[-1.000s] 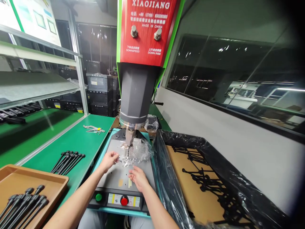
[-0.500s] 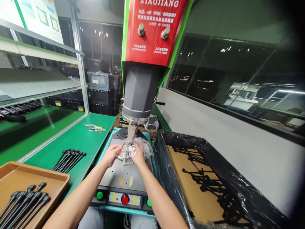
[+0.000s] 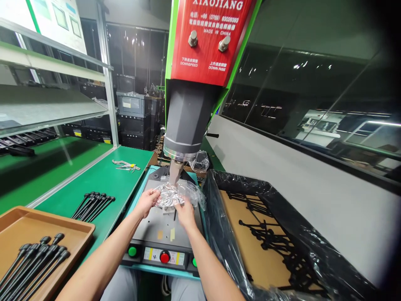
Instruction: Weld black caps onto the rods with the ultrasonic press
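Observation:
A crinkled clear plastic bag (image 3: 171, 196) is stretched between my hands, just in front of the metal horn (image 3: 175, 172) of the press. Fingers of my left hand (image 3: 148, 201) pinch its left side. My right hand (image 3: 186, 212) grips the lower right part, and a thin dark rod end pokes down beside those fingers. More loose film spreads to the right behind that hand. Below the bag, a small metal fixture (image 3: 168, 210) on the grey base plate (image 3: 150, 232) is partly covered.
Black rods with knobbed ends (image 3: 94, 205) lie on the green bench, and more rest in a brown tray (image 3: 89, 230). At right stands a box lined with black plastic (image 3: 216, 217), holding black parts on cardboard. Pliers (image 3: 125, 164) lie further back. A red button (image 3: 164, 256) sits in front.
The plastic is spread wider and now covers more of the fixture and horn tip. My right hand has come slightly down and toward me. The view has shifted a little.

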Motion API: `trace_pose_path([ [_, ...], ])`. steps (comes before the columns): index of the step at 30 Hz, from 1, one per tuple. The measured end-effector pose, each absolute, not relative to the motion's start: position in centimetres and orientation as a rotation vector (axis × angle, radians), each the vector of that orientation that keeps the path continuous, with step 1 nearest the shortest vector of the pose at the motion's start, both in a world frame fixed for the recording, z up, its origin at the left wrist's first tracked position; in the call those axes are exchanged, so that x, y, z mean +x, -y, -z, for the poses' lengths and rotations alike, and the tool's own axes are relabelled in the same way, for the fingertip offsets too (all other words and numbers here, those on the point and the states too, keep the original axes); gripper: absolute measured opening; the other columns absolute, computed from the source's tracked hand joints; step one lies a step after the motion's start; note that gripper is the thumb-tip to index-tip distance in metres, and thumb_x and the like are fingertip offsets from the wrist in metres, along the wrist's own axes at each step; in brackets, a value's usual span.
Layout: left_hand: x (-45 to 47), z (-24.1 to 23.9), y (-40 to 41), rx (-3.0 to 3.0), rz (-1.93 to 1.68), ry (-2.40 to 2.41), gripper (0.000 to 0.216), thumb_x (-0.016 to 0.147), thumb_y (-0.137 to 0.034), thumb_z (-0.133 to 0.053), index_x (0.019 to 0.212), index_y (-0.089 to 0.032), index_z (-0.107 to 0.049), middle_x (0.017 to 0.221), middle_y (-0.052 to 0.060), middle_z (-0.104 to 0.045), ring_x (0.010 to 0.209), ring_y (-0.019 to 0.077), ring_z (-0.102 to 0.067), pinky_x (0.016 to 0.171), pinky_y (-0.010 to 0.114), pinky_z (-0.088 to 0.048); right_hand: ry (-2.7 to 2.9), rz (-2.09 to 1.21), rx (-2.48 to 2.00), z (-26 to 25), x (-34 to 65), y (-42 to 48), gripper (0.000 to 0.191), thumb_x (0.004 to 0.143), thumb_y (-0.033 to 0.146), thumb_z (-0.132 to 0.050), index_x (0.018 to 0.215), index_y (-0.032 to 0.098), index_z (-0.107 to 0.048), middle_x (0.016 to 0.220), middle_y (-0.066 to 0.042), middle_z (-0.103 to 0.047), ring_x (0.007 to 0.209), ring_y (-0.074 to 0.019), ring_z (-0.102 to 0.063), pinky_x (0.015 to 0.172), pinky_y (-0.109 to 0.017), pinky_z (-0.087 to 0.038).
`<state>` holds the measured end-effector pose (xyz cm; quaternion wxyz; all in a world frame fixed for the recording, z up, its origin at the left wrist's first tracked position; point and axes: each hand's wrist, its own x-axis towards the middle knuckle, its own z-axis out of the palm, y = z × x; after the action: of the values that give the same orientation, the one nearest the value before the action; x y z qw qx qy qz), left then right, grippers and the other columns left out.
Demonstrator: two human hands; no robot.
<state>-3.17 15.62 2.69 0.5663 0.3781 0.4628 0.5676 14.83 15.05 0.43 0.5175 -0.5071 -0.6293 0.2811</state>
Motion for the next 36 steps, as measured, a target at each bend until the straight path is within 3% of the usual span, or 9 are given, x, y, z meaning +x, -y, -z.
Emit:
trace_pose_path([
  [5,-4.3,-0.8,-13.9,0.902,-1.281,-1.286,0.036,0.061,-0.043,-0.076,0.075,-0.014,-0.061,0.07,0.004,-0.064,0.054,0.012,-0.056,0.053,0.024,-0.042,1.244,-1.251,-0.986,1.7,15.9,-8.5,0.028,0.075,0.04,-0.07,0.09,0.018,-0.062,0.079,-0.003,-0.067,0.066,-0.0164,-0.057,0.059,-0.027,-0.046],
  [9,-5.1,-0.1,-11.2,0.925,-1.388,-1.486,0.048,0.064,-0.04,-0.074,0.104,-0.016,-0.06,0.107,0.013,-0.065,0.095,0.0228,-0.063,0.073,0.029,-0.049,0.935,-1.458,-0.815,0.4,16.2,-6.9,0.04,0.07,0.045,-0.078,0.093,0.018,-0.062,0.084,-0.005,-0.069,0.07,-0.0156,-0.06,0.06,-0.025,-0.048],
  [11,-4.8,-0.1,-8.9,0.989,-1.372,-1.446,0.048,0.067,-0.043,-0.072,0.107,-0.017,-0.061,0.112,0.013,-0.065,0.1,0.0239,-0.062,0.076,0.03,-0.049,0.855,-1.541,-0.754,-0.3,16.1,-6.8,0.041,0.068,0.043,-0.081,0.094,0.017,-0.062,0.084,-0.005,-0.069,0.073,-0.015,-0.061,0.061,-0.024,-0.048],
  [16,-3.1,-0.8,-2.8,1.211,-0.95,-1.065,0.038,0.077,-0.046,-0.065,0.102,-0.017,-0.068,0.081,0.008,-0.07,0.071,0.0205,-0.062,0.063,0.029,-0.047,0.817,-1.634,-0.663,-0.8,14.9,-6.6,0.036,0.071,0.039,-0.081,0.095,0.018,-0.062,0.086,-0.004,-0.069,0.073,-0.0133,-0.062,0.06,-0.021,-0.048],
  [23,-4.5,-2.3,0.0,1.406,-0.831,-1.147,0.018,0.076,-0.037,-0.063,0.073,-0.019,-0.066,0.062,0.001,-0.06,0.052,0.0171,-0.054,0.05,0.027,-0.042,0.985,-1.64,-0.715,-1.3,12.1,-5.5,0.038,0.07,0.04,-0.081,0.094,0.017,-0.063,0.085,-0.005,-0.069,0.07,-0.0138,-0.06,0.059,-0.023,-0.05],
  [28,-9.4,-3.4,-0.9,1.485,-0.864,-1.414,0.01,0.072,-0.031,-0.063,0.069,-0.021,-0.065,0.061,0.001,-0.063,0.052,0.0182,-0.057,0.049,0.026,-0.04,1.037,-1.567,-0.86,-1.1,12.0,-5.3,0.054,0.067,0.044,-0.082,0.109,0.019,-0.06,0.101,-0.008,-0.067,0.084,-0.0204,-0.063,0.064,-0.029,-0.053],
  [32,-17.2,-4.8,-4.0,1.621,-0.811,-2.045,0.004,0.066,-0.022,-0.068,0.07,-0.023,-0.069,0.07,0.001,-0.068,0.069,0.0196,-0.062,0.065,0.026,-0.042,1.087,-1.589,-0.952,-0.3,13.6,-4.8,0.054,0.068,0.048,-0.081,0.108,0.017,-0.06,0.087,-0.007,-0.069,0.074,-0.0192,-0.063,0.061,-0.028,-0.05],
  [36,-25.5,-5.8,-6.6,1.449,-0.66,-2.373,0.008,0.064,-0.017,-0.072,0.062,-0.019,-0.064,0.066,0.005,-0.065,0.074,0.0237,-0.062,0.066,0.029,-0.041,1.094,-1.607,-1.009,0.9,15.0,-3.9,0.052,0.07,0.049,-0.079,0.106,0.018,-0.06,0.085,-0.007,-0.069,0.07,-0.0183,-0.062,0.06,-0.028,-0.048],
])
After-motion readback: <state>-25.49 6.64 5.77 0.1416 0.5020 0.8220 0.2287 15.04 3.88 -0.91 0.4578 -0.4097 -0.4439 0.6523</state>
